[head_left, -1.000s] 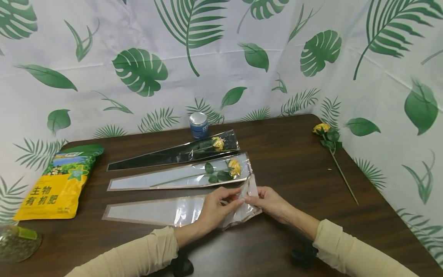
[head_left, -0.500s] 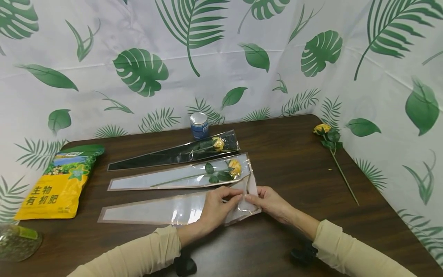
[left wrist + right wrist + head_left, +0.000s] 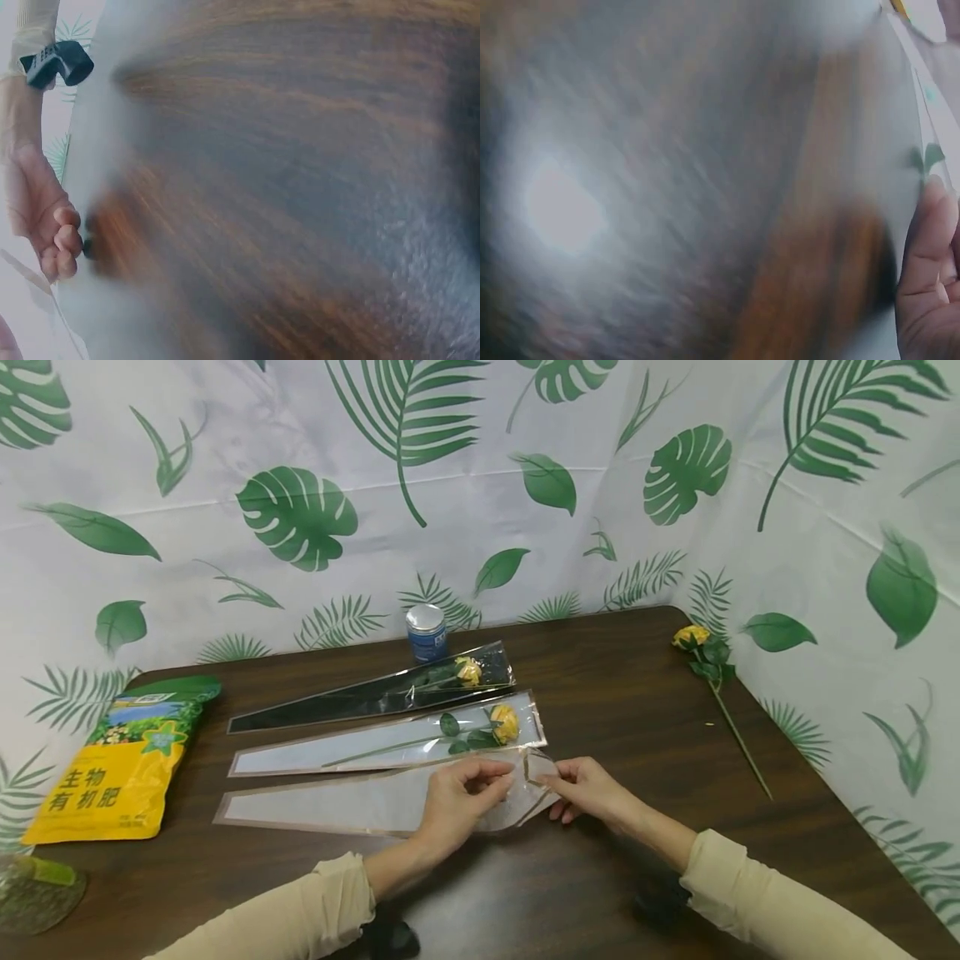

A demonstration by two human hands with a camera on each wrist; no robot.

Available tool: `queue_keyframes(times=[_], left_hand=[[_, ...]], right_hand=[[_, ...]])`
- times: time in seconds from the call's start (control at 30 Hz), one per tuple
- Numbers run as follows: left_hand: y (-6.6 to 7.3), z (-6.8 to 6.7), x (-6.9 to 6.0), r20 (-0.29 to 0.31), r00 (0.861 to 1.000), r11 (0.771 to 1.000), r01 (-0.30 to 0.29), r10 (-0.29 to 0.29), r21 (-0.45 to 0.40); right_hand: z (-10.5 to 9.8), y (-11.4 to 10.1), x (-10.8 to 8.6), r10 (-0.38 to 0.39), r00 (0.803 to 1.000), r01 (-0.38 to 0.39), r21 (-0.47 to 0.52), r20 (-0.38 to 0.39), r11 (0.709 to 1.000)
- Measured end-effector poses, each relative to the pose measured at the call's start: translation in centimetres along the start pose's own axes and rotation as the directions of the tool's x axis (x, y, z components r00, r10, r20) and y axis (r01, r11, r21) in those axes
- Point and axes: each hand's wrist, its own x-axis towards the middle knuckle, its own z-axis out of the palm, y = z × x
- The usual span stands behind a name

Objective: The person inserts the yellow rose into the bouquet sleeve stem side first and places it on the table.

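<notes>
In the head view, a long tapered pale sleeve with a brownish border lies nearest the person. The left hand pinches it close to its wide end, thumb and forefinger together. At the wide end's right corner, the right hand grips the film, which is lifted and bent open between the hands. The left wrist view shows a hand with curled fingers at the left edge. In the right wrist view, a hand shows at the right edge, a green leaf above it.
Behind the sleeve lie a white sleeve and a black sleeve, each with a yellow rose. A blue can stands behind. A yellow bag and a jar are left; a loose rose lies right.
The pale sleeve's wide end has changed shape, its near edge now raised and curved. The right hand has shifted slightly, with lower fingers showing beneath; the left hand has moved slightly left.
</notes>
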Motion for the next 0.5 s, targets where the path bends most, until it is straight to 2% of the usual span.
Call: queue_keyframes(times=[0.1, 0.27, 0.33, 0.4, 0.43, 0.47, 0.5], left_hand=[[0.2, 0.2, 0.1, 0.012, 1.0, 1.0, 0.015, -0.015, -0.026], [-0.1, 0.6, 0.5, 0.01, 0.997, 0.995, 0.08, -0.08, -0.062], [-0.2, 0.5, 0.4, 0.008, 0.995, 0.992, 0.105, -0.104, -0.069], [-0.3, 0.2, 0.3, -0.006, 0.994, 0.992, 0.11, -0.11, -0.067], [-0.3, 0.0, 0.2, -0.013, 0.994, 0.992, 0.11, -0.111, -0.06], [-0.3, -0.2, 0.1, -0.023, 0.994, 0.993, 0.106, -0.107, -0.057], [-0.3, -0.3, 0.0, -0.032, 0.994, 0.994, 0.099, -0.1, -0.049]], right_hand=[[-0.6, 0.0, 0.1, 0.013, 1.0, -0.013, -0.011, 0.018, 1.0], [-2.1, 0.1, -0.2, 0.005, 0.995, -0.012, 0.069, 0.104, 0.998], [-3.1, 0.0, -0.3, -0.009, 0.996, 0.001, 0.084, 0.093, 0.997], [-4.6, -0.1, -0.3, -0.038, 0.999, 0.036, 0.08, 0.013, 0.996], [-5.7, -0.2, -0.2, -0.056, 0.997, 0.06, 0.06, -0.059, 0.996], [-7.0, -0.2, -0.2, -0.089, 0.985, 0.093, 0.021, -0.15, 0.995], [-8.4, -0.1, -0.3, -0.124, 0.962, 0.119, -0.035, -0.245, 0.992]])
